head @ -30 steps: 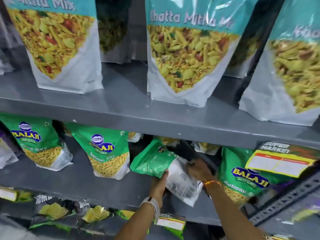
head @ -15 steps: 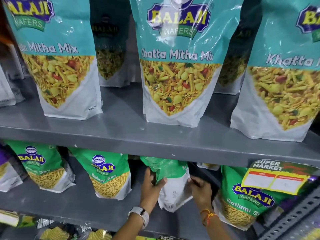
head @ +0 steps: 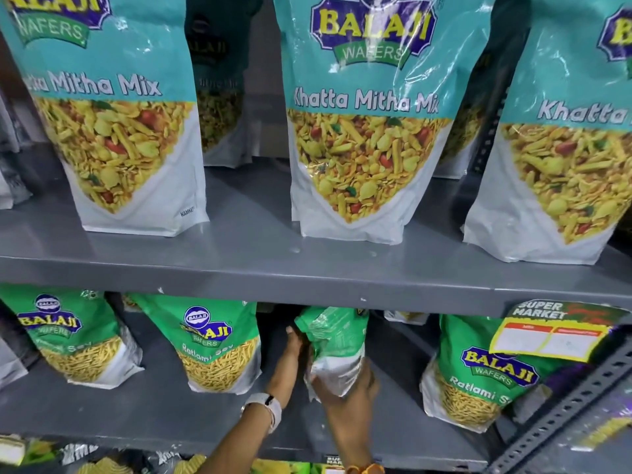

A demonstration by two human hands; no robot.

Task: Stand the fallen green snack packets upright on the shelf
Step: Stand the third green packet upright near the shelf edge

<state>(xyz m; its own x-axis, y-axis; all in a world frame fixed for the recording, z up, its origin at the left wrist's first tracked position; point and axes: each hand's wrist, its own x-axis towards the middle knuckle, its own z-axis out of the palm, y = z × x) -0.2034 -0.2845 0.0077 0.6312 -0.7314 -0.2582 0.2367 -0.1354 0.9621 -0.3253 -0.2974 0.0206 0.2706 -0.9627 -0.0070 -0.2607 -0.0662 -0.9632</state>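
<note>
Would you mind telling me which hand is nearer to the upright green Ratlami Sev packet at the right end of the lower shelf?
Right. The right hand grips the held packet, just beside the Ratlami Sev packet; the left hand is on the held packet's far side.

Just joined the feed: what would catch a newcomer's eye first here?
The big teal Khatta Mitha Mix bags fill the upper shelf. Below, both hands hold one green packet nearly upright, back side out: left hand at its left edge, right hand at its base. A yellow price tag hangs at right.
</note>
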